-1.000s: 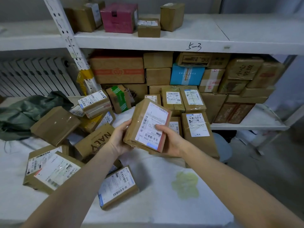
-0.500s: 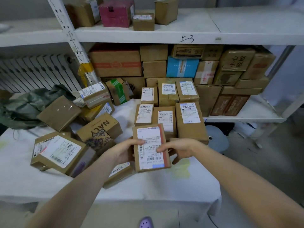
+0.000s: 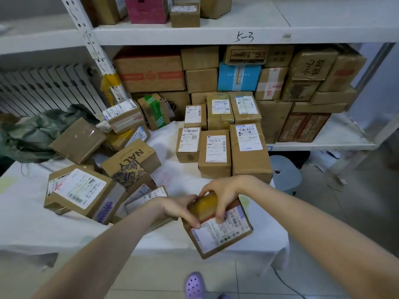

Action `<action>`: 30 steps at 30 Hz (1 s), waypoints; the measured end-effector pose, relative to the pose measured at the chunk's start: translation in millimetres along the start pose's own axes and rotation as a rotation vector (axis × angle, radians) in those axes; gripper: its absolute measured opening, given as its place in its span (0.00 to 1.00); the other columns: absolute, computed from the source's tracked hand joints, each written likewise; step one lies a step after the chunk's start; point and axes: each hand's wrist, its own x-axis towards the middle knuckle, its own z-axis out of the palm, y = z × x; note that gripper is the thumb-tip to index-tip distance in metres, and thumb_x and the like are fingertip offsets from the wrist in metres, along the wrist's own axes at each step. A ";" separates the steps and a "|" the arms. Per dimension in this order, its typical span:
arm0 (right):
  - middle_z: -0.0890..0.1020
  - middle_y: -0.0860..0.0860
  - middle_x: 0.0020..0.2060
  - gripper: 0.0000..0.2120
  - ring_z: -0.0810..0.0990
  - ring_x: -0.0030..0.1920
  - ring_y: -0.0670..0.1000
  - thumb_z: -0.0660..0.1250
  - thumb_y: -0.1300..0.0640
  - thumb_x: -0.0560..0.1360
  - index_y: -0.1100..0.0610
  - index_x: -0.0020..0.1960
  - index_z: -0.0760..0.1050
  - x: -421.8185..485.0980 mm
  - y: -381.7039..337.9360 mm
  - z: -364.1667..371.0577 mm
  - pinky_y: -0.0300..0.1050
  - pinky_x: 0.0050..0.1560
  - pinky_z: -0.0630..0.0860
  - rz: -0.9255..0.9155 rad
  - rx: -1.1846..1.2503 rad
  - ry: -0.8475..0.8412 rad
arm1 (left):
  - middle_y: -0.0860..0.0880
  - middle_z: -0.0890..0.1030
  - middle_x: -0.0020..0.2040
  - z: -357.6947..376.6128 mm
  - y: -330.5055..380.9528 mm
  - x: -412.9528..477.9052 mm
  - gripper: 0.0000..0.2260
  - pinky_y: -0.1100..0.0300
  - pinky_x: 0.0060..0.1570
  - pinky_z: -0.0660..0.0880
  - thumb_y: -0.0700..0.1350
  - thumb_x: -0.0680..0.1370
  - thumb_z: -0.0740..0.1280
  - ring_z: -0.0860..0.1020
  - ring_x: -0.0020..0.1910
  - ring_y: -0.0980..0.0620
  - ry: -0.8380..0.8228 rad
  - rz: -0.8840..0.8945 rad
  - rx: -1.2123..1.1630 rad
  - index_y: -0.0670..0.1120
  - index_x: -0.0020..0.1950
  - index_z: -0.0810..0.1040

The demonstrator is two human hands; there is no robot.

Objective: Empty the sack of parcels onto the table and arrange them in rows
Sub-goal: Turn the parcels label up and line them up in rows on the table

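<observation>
I am holding one small labelled carton [image 3: 222,233] tilted, over the near edge of the counter [image 3: 32,223]. Both grips are closing on it: the left grip [image 3: 177,209] is curling round its left edge and the right grip [image 3: 224,193] is arching over the top, with fingertips pressing on the label.

I am judging it light, since fingers alone are carrying it. It looks stiff too, as the cardboard is keeping square corners. The glossy tape over its upper end is probably making that face slippery. So I am favouring a hold across the two opposite cardboard sides, thumb beneath, rather than on the tape or the paper label.

Counting now: one carton is in hand. Six parcels are standing in the two rows [image 3: 216,134] ahead, three by three, labels up. The loose heap [image 3: 129,160] on the left is showing at least seven parcels, though overlaps are hiding the true number. One green sack [image 3: 32,134] is lying crumpled behind it.
</observation>
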 end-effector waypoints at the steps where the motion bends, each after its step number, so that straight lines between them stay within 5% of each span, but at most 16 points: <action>1: 0.69 0.49 0.68 0.47 0.75 0.61 0.50 0.80 0.50 0.63 0.48 0.75 0.58 0.8 3.6 2.3 0.47 0.60 0.77 -0.026 0.019 0.069 | 0.45 0.74 0.65 0.1 -4.5 1.3 0.36 0.52 0.61 0.75 0.47 0.67 0.77 0.75 0.62 0.47 0.015 -0.009 -0.015 0.46 0.71 0.64; 4: 0.71 0.50 0.67 0.43 0.72 0.66 0.50 0.80 0.53 0.64 0.54 0.74 0.63 1.4 18.3 11.8 0.41 0.64 0.70 -0.119 0.219 0.484 | 0.43 0.73 0.50 3.4 -24.2 0.9 0.31 0.54 0.45 0.73 0.54 0.58 0.75 0.71 0.45 0.48 0.161 -0.022 -0.285 0.48 0.58 0.72; 7: 0.75 0.50 0.61 0.34 0.75 0.62 0.50 0.78 0.51 0.66 0.54 0.67 0.68 -1.9 31.7 18.3 0.48 0.62 0.74 -0.090 0.327 0.750 | 0.45 0.80 0.48 20.7 -37.0 -0.6 0.28 0.47 0.56 0.73 0.50 0.55 0.74 0.75 0.49 0.47 0.222 0.007 -0.706 0.47 0.53 0.77; 12: 0.81 0.49 0.55 0.20 0.80 0.54 0.50 0.73 0.47 0.71 0.53 0.61 0.75 -11.7 42.5 28.9 0.46 0.50 0.77 0.008 0.181 0.776 | 0.46 0.85 0.49 65.8 -27.6 27.6 0.29 0.39 0.65 0.62 0.48 0.55 0.73 0.76 0.54 0.45 0.105 0.031 -0.973 0.45 0.55 0.79; 16: 0.80 0.49 0.56 0.20 0.78 0.56 0.51 0.72 0.49 0.72 0.52 0.63 0.77 -23.3 59.1 30.5 0.47 0.53 0.76 0.067 0.072 0.764 | 0.47 0.81 0.55 91.1 -9.1 59.4 0.28 0.57 0.45 0.67 0.49 0.57 0.75 0.74 0.43 0.51 0.021 0.043 -0.929 0.47 0.56 0.79; 18: 0.79 0.49 0.57 0.18 0.78 0.56 0.52 0.71 0.52 0.74 0.52 0.63 0.77 -27.5 64.5 33.8 0.46 0.52 0.75 0.096 0.003 0.761 | 0.46 0.81 0.56 102.1 0.0 71.7 0.27 0.60 0.46 0.70 0.50 0.58 0.76 0.76 0.45 0.51 0.023 0.020 -0.940 0.47 0.56 0.80; 25: 0.80 0.48 0.52 0.13 0.79 0.50 0.54 0.62 0.64 0.75 0.50 0.53 0.79 -23.4 78.2 53.0 0.48 0.43 0.77 0.250 -0.170 0.754 | 0.51 0.83 0.39 118.8 24.6 96.2 0.10 0.68 0.36 0.74 0.44 0.76 0.70 0.81 0.35 0.58 0.200 0.036 -0.902 0.44 0.57 0.78; 30: 0.80 0.48 0.40 0.15 0.75 0.38 0.53 0.61 0.66 0.73 0.48 0.44 0.80 -23.2 83.0 59.1 0.43 0.36 0.71 0.373 -0.180 0.691 | 0.49 0.80 0.57 117.4 35.5 100.6 0.19 0.70 0.34 0.71 0.48 0.74 0.73 0.78 0.44 0.61 0.430 0.058 -0.651 0.45 0.63 0.75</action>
